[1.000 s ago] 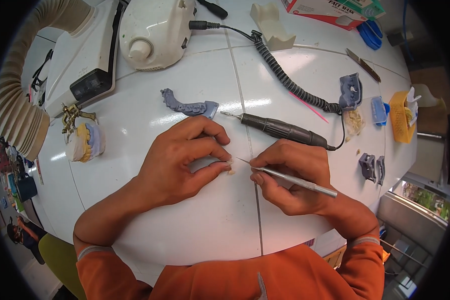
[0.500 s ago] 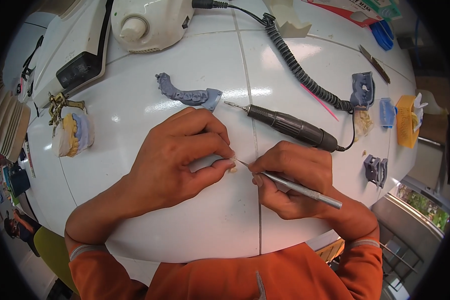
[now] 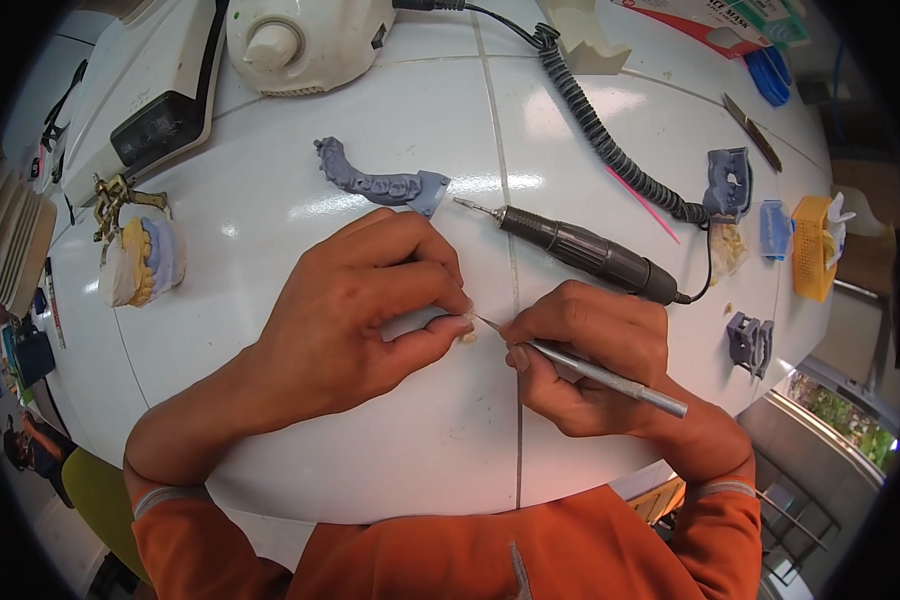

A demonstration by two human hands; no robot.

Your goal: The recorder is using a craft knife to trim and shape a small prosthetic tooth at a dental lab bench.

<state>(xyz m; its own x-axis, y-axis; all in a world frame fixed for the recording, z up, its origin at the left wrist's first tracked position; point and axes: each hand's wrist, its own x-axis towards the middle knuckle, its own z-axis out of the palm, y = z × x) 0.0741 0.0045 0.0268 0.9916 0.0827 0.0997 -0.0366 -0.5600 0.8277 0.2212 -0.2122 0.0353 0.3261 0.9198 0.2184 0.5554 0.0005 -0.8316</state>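
My right hand point(image 3: 592, 360) grips a slim metal-handled craft knife point(image 3: 610, 378) like a pen, its fine tip pointing left. That tip meets a tiny pale piece point(image 3: 472, 314) pinched between the thumb and fingertips of my left hand point(image 3: 365, 315); the fingers hide most of it, so its kind is unclear. Just below the left thumb, a small tooth-coloured bit point(image 3: 468, 338) shows against the white table point(image 3: 370, 450). Beyond my left hand lies a curved grey-blue dental arch model point(image 3: 380, 186).
A black rotary handpiece point(image 3: 590, 255) lies beyond my right hand, with its coiled cord point(image 3: 580, 115) running to a cream control box point(image 3: 300, 45). Plaster jaw models point(image 3: 145, 262) stand left. To the right are grey dental pieces point(image 3: 749, 343), a yellow basket point(image 3: 812, 245) and a knife point(image 3: 752, 132).
Both hands keep nearly the same pose, with the knife tip still at the small piece. The whole view has shifted very slightly.
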